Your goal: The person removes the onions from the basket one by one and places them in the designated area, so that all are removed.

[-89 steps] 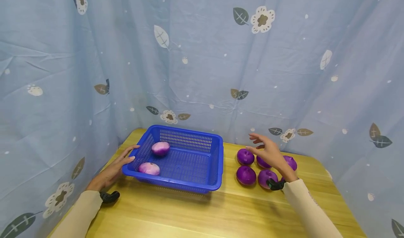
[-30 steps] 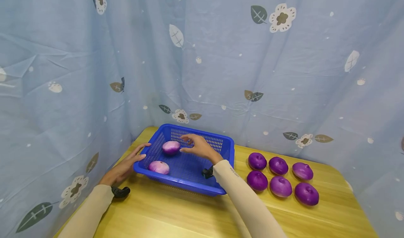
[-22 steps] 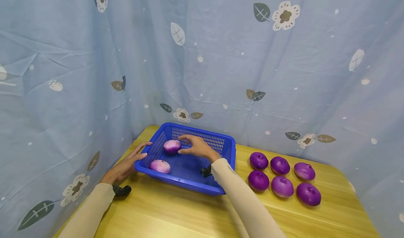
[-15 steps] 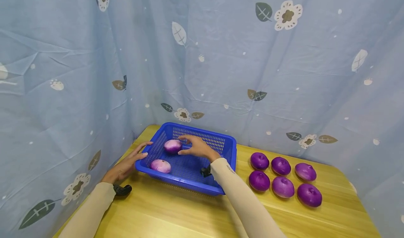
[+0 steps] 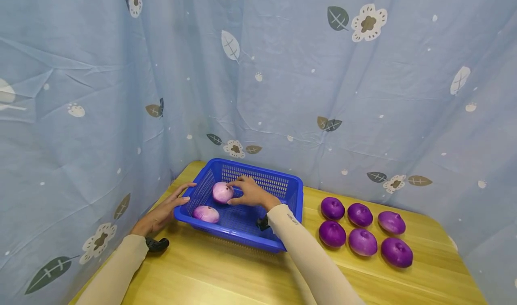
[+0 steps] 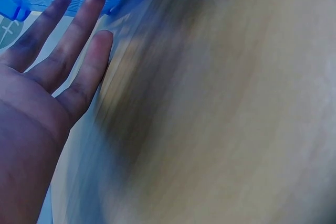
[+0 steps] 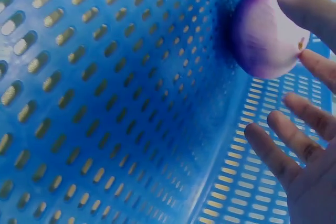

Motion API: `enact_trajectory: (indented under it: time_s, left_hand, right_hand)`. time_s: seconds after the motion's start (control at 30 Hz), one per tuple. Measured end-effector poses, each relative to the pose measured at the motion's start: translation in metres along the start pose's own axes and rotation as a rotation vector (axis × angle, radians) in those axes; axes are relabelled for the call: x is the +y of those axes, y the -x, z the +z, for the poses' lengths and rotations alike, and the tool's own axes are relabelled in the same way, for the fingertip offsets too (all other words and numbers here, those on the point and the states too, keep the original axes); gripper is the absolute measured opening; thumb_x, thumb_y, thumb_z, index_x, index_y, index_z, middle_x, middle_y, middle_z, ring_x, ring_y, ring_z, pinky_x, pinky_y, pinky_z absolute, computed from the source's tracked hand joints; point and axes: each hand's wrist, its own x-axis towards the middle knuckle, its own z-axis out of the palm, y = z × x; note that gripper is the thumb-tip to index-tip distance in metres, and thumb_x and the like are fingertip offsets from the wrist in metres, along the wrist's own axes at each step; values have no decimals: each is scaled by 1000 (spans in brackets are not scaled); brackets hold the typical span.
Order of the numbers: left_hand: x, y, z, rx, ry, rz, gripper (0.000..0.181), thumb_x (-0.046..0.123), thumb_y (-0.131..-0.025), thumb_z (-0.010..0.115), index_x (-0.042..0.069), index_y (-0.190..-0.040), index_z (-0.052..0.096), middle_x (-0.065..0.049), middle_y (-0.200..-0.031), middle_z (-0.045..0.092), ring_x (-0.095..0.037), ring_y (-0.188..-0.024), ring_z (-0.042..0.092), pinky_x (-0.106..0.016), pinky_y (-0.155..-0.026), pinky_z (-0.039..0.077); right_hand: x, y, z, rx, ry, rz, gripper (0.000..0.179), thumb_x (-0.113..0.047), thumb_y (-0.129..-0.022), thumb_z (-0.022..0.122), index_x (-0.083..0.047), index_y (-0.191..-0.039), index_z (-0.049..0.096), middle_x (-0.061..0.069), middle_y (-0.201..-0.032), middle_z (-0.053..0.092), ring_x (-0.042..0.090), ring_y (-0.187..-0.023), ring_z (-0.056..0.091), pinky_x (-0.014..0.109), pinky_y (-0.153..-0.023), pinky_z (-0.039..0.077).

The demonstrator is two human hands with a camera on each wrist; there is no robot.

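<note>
While the left hand [image 5: 159,213], fingers extended, touches the basket [image 5: 242,238] rim, presumably steadying it, the right hand [image 5: 253,193] is spread wide, thumb and forefinger touching an onion [image 5: 221,192] inside, apparently to adjust its lie. Second onion [image 5: 206,214]: same basket, nearer the person.

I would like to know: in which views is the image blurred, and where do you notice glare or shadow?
Head view: mostly clear, pale glare on the table toward the bottom edge, shadow under the basket; left wrist view: the tabletop is smeared, its grain mostly lost; right wrist view: bluish cast, with the onion's pale side looking washed out.
</note>
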Motion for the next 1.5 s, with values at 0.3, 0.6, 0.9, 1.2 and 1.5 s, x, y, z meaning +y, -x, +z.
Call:
enact_trajectory:
  time_s: [0.3, 0.6, 0.9, 1.2, 1.5]
  left_hand:
    - [0, -1, -2, 5, 7, -13, 60, 37, -105, 53, 37, -159, 27, -13, -168, 10, -45, -141, 38, -48, -106, 48]
    - [0, -1, -1, 5, 14, -23, 60, 37, -105, 55, 37, -158, 27, -13, -167, 13, -43, -140, 41, -49, -104, 50]
    - [3, 2, 1, -4, 13, -34, 64, 39, -104, 56, 38, -159, 25, -16, -166, 15, -43, -139, 42, -50, -107, 48]
    - [3, 2, 1, 7, 5, -19, 63, 39, -104, 56, 36, -160, 26, -18, -165, 15, -45, -139, 41, -50, -105, 49]
    - [1, 3, 0, 3, -21, 6, 63, 36, -105, 55, 32, -160, 25, -20, -165, 15, -47, -138, 40, -50, -105, 48]
  right_hand:
    - [-3, -10, 5, -4, -54, -75, 66, -35, -93, 75, -8, -149, 52, 8, -142, 60, 27, -132, 52, 47, -118, 30]
    - [-12, -19, 11, -51, 96, -111, 64, -43, -96, 69, -22, -154, 49, 3, -153, 52, 23, -145, 40, 49, -122, 23]
    - [-15, -18, 14, 1, 111, -77, 57, -37, -87, 79, -19, -137, 62, 1, -134, 63, 20, -126, 53, 40, -112, 37]
    - [-13, -13, 8, 70, 35, 57, 63, -25, -77, 91, -13, -132, 61, 12, -121, 51, 23, -108, 54, 32, -91, 50]
    - [-12, -7, 9, 27, -94, 22, 60, -7, -78, 89, -8, -121, 47, 9, -116, 56, 21, -107, 57, 30, -95, 50]
